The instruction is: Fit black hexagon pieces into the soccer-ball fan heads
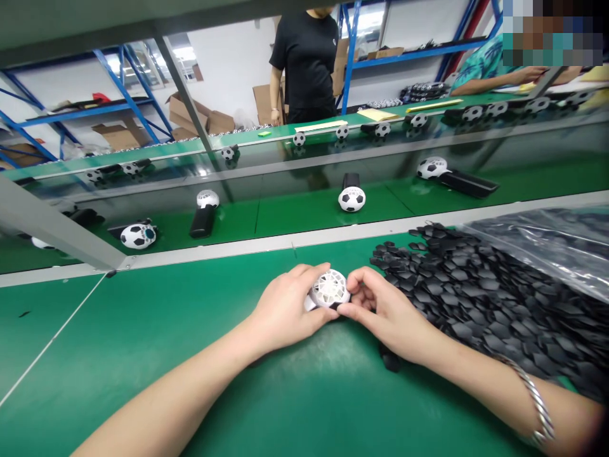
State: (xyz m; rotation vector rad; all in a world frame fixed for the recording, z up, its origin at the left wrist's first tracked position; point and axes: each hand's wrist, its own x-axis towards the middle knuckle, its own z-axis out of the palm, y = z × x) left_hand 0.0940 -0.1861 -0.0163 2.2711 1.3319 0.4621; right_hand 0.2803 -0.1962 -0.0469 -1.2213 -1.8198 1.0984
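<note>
A small white soccer-ball fan (330, 289), with a spoked round grille facing up, is held low over the green worktop. My left hand (292, 304) wraps round its left side, thumb along the near edge and fingers along the far edge. At the right rim, my right hand (380, 304) is closed, with thumb and curled forefinger touching the fan. A dark patch shows at the lower edge near both thumbs; whether a loose piece is pinched there I cannot tell. To the right of my right hand spreads a big heap of small flat black pieces (476, 298).
Beyond the worktop (214, 381) runs a green conveyor belt (285, 197) carrying several soccer-ball fans with black handles, including one fan (352, 198) straight ahead. A clear plastic bag (552, 241) lies over the heap. A metal post (61, 222) stands left. Two people (307, 63) are across the line.
</note>
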